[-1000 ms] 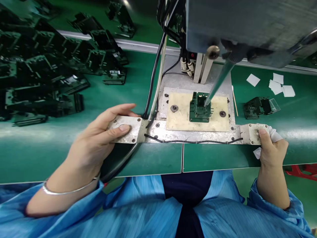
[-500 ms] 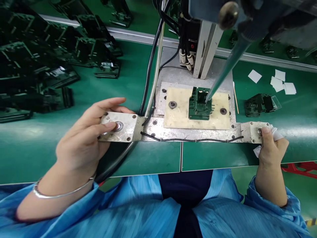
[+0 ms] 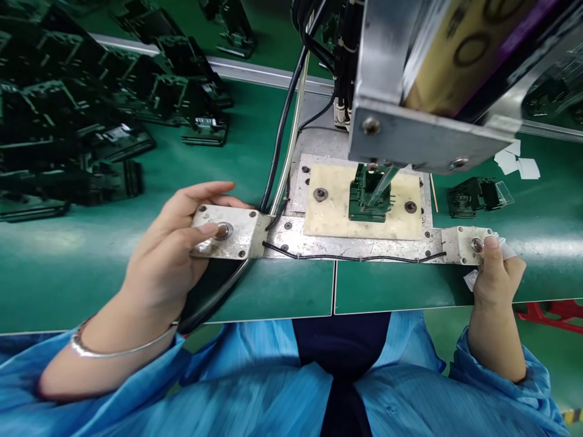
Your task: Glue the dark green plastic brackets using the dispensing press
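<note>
My left hand (image 3: 164, 249) grips the left metal button box (image 3: 246, 227), thumb on its round button and fingers around behind. My right hand (image 3: 498, 273) closes on the right button box (image 3: 464, 244), its thumb at the edge of the round button. A crumpled white wipe (image 3: 507, 247) shows between that hand and the box. Between the boxes, a dark green circuit board assembly (image 3: 362, 203) stands on a cream fixture plate (image 3: 328, 221). A metal press head (image 3: 405, 139) hangs low above it, and a clear rod (image 3: 385, 185) slants down in front of the board.
Many dark board assemblies (image 3: 104, 133) crowd the left of the green bench. Black cables (image 3: 280, 133) run beside the press. To the right are one board assembly (image 3: 473, 197), white paper squares (image 3: 528, 169) and a cotton swab (image 3: 433, 193).
The press head has come down over the fixture, with its cylinder now in view. Both hands keep their hold on the boxes; the right thumb has shifted slightly off the button's middle.
</note>
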`<action>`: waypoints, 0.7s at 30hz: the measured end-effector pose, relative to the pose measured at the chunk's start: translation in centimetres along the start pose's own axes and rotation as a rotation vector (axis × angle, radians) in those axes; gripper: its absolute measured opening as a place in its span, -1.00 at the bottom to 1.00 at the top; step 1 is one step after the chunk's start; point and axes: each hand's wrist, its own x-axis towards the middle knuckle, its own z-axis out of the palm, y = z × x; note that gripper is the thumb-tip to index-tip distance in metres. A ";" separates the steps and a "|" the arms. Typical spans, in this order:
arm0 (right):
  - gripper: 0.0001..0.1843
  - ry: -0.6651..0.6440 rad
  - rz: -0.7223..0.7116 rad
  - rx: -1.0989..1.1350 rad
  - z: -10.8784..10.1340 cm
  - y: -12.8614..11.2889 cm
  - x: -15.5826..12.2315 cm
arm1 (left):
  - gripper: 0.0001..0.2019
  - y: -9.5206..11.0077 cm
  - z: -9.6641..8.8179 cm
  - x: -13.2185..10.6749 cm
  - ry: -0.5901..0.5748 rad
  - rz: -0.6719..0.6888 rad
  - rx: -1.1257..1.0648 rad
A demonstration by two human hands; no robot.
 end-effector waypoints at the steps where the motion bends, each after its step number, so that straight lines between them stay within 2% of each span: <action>1: -0.43 0.004 -0.003 0.015 0.0 0.1 0.0 | -0.54 0.0 0.0 0.0 0.006 -0.009 -0.001; 12: -0.52 0.002 0.042 -0.036 0.0 -0.3 -0.1 | -0.52 0.7 0.2 -0.5 0.018 -0.066 0.077; 21: -0.37 -0.036 0.144 -0.174 -0.6 0.9 -0.6 | -0.55 0.3 -1.1 -0.5 -0.094 -0.117 0.145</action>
